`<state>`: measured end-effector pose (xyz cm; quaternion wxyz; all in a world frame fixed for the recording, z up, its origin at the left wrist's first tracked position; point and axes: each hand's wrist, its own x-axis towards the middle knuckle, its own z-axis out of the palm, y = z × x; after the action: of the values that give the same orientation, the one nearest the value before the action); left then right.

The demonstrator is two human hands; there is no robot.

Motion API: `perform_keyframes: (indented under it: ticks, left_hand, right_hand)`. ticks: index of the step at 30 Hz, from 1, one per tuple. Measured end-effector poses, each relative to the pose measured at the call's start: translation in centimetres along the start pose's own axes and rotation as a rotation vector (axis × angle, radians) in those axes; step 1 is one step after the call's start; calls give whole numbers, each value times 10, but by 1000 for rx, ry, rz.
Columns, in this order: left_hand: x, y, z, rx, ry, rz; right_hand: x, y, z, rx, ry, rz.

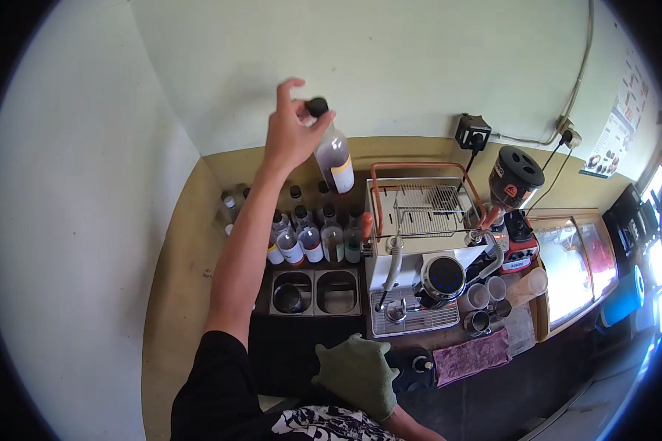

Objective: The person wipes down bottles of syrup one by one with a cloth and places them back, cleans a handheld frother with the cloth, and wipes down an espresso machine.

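Observation:
High in front of the wall, my left hand (296, 136) pinches a glass bottle (334, 158) by its black cap, index finger raised. The bottle hangs slightly tilted, with dark liquid inside and a white and yellow label. Beneath it stand several similar capped bottles (310, 242) in rows behind the small sink. Close to my body, a green cloth (357, 375) covers my right hand, so its fingers are hidden. Only the forearm (412, 426) shows beyond the cloth, and the cloth is held up by that hand.
An espresso machine (426, 272) stands right of the bottles, with a grinder hopper (518, 176) beside it. A two-part metal sink (315, 312) lies in front of the bottles. Plastic cups (485, 290), a metal pitcher (477, 322) and a purple cloth (472, 358) sit on the right.

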<state>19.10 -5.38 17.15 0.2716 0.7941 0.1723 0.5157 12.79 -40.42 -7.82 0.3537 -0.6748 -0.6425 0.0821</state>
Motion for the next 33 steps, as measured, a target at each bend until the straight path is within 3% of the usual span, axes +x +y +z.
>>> perform_keyframes:
  ticks: [3, 6, 10, 13, 15, 18, 22, 26, 29, 33]
  left_hand:
    - [-14, 56, -42, -156, 60, 172]
    - [-43, 91, -72, -299, 50, 325]
    - [-108, 115, -75, -628, -109, 86]
    - [-156, 108, -71, -624, -274, -147]
    - [-178, 97, -72, -716, -289, -336]
    - [-200, 84, -79, -865, -303, -225]
    - [-203, 86, -93, -935, -413, -180]
    - [-204, 78, -100, -1123, -388, -152]
    - [-209, 67, -93, -1296, -363, -141]
    - [-235, 82, -68, -1469, -725, -232]
  right_hand:
    - [2, 1, -7, 42, 64, -20]
    - [19, -1, -21, 158, 275, -35]
    - [80, -22, -35, 377, 581, -73]
    - [124, -45, -40, 603, 639, -44]
    - [127, -54, -41, 791, 454, 14]
    - [114, -44, -24, 1113, 194, 14]
    - [98, -16, -7, 1249, -129, 9]
    - [74, -12, -5, 1391, -465, 20]
    - [53, -8, 5, 1492, -504, 139]
    - [40, -3, 2, 1606, -575, 246]
